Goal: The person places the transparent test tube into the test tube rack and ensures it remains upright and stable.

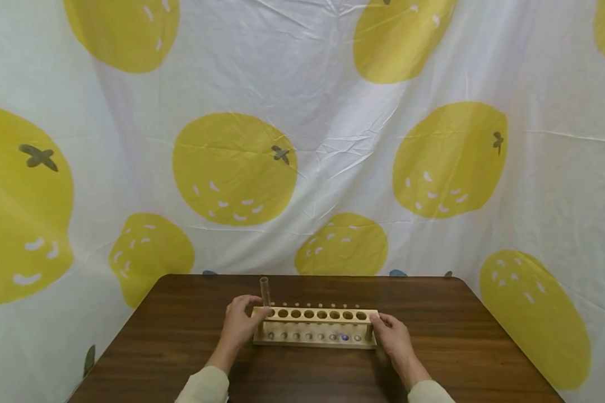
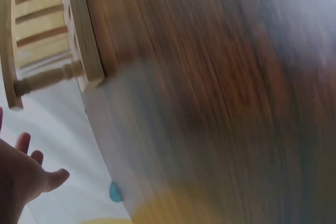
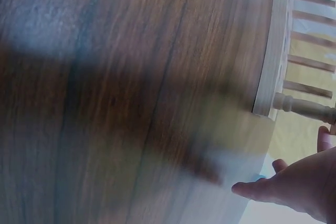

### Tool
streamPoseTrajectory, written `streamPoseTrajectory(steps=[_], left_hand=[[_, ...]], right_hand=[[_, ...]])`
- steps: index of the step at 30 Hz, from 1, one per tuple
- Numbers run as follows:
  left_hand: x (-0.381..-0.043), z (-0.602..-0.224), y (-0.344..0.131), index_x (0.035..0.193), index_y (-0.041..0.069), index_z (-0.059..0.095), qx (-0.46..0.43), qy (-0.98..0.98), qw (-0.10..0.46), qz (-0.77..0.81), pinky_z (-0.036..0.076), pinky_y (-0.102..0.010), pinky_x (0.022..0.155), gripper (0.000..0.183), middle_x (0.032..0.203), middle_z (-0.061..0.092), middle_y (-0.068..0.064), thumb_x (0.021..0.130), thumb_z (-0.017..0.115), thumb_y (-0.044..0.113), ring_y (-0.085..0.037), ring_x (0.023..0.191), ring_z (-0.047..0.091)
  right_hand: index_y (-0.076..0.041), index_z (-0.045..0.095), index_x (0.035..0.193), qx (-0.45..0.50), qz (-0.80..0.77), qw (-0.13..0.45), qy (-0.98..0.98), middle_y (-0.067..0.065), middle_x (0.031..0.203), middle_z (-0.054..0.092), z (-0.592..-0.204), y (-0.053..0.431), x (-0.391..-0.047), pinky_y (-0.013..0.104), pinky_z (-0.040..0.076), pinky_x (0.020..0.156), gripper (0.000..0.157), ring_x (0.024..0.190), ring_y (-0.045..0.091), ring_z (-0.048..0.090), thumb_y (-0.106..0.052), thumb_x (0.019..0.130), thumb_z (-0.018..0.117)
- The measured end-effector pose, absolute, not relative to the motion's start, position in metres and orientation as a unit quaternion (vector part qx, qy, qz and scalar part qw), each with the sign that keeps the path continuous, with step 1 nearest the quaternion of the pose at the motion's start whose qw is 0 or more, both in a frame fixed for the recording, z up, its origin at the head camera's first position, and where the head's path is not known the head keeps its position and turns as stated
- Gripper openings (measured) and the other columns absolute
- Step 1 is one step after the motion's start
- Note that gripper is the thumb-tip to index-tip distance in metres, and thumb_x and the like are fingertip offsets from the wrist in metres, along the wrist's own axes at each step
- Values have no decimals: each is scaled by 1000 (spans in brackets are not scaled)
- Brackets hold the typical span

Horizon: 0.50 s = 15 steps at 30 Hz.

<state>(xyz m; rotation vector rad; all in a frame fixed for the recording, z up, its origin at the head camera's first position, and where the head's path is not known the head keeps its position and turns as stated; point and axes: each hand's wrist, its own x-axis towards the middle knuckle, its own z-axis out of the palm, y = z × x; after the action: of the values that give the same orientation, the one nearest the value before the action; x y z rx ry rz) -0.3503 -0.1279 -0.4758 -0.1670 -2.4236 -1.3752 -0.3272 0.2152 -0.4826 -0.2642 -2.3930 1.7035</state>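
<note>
A wooden test tube rack [image 1: 317, 345] stands across the table in the head view, a row of round holes along its top board. At the rack's left end a clear test tube [image 1: 265, 291] rises upright; I cannot tell whether it sits in the end hole or behind it. My left hand [image 1: 239, 322] holds the left end, thumb on the top board. The right end is held by my right hand [image 1: 394, 338], between thumb and forefinger. Both wrist views show the other fingers spread beside the rack, with the grip itself partly cut off.
The dark brown wooden table [image 1: 459, 347] reaches back to a white curtain [image 1: 333, 184] printed with yellow lemons. Small pegs [image 1: 308, 305] line the rack's rear. A blue-purple spot [image 1: 345, 337] shows at one hollow of the lower board.
</note>
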Motion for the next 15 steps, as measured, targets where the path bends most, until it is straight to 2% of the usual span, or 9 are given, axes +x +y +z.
streamPoseTrajectory(steps=[8, 12, 15], left_hand=[[-351, -478, -150, 113, -1, 68, -54, -876, 193, -438, 34, -62, 103, 34, 129, 55, -27, 94, 67, 27, -49, 126, 42], [-351, -479, -164, 117, 2, 67, -43, -900, 184, -392, 34, -67, 99, 37, 133, 52, -27, 95, 66, 32, -50, 127, 41], [-349, -482, -175, 122, 4, 65, -36, -920, 165, -355, 29, -71, 101, 43, 139, 48, -27, 95, 65, 38, -50, 130, 38]], right_hand=[[14, 52, 131, -84, 571, 90, -812, 35, 137, 48, -480, 220, -325, 57, 34, 108, 55, 129, 49, 42, -32, 103, 54], [12, 53, 132, -78, 567, 95, -815, 33, 138, 49, -482, 227, -325, 57, 34, 108, 61, 130, 47, 43, -42, 104, 51], [10, 51, 136, -74, 543, 86, -832, 33, 141, 47, -482, 238, -322, 59, 35, 106, 75, 131, 48, 42, -56, 102, 44]])
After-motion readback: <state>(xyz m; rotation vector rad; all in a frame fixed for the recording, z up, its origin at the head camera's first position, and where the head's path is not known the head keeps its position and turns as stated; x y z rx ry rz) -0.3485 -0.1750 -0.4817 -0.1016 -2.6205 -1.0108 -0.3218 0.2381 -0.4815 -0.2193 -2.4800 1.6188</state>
